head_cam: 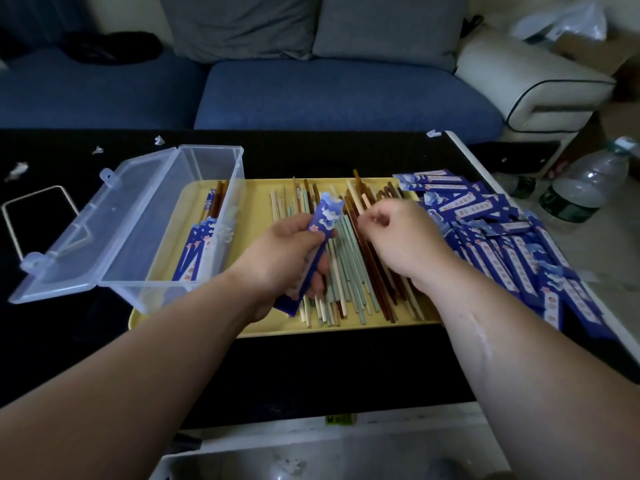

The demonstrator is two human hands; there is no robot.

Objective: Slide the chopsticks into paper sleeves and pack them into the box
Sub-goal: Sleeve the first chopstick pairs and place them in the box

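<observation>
My left hand (284, 254) grips a blue paper sleeve (323, 220) with a white cloud print, its open mouth pointing away from me. My right hand (398, 237) hovers over the loose chopsticks (349, 282), fingers curled, pinching brown chopsticks near their far ends. The chopsticks, in cream, teal and brown, lie in a heap on a yellow tray (256, 202). A clear plastic box (207, 188) with its lid swung open stands on the tray's left end. Inside it lie several sleeved chopsticks (197, 247).
A pile of empty blue sleeves (502, 237) covers the tray's right side and the black table (311, 368). Paper scraps (17, 169) dot the table's left. A blue sofa (329, 95) stands behind, plastic bottles (585, 188) on the floor at right.
</observation>
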